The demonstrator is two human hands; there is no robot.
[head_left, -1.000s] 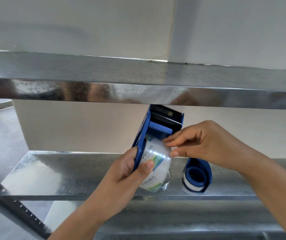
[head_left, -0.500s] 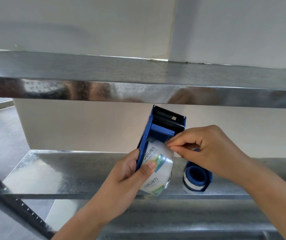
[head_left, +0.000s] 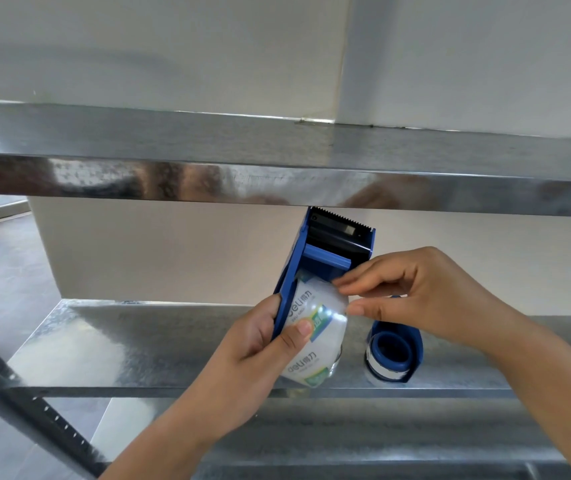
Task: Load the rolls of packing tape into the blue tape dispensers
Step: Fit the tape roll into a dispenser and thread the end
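Observation:
My left hand (head_left: 260, 344) grips a blue tape dispenser (head_left: 329, 251) held upright, its black toothed cutter at the top. A roll of clear packing tape (head_left: 315, 327) with a white and green printed label sits in the dispenser's lower part, my left thumb pressing on it. My right hand (head_left: 422, 292) pinches the tape at the top of the roll with thumb and forefinger, just below the dispenser's blue crossbar. A second blue dispenser (head_left: 395, 351) stands on the metal shelf (head_left: 138, 344) behind my right hand, partly hidden by it.
An upper metal shelf (head_left: 173, 161) runs across the view right above the held dispenser's cutter. A dark perforated shelf post (head_left: 24, 407) slants at the lower left. A white wall lies behind, and floor shows at the left.
The dispenser has tipped slightly to the right and my right fingers have shifted a little along the top of the roll. Both hands keep their hold.

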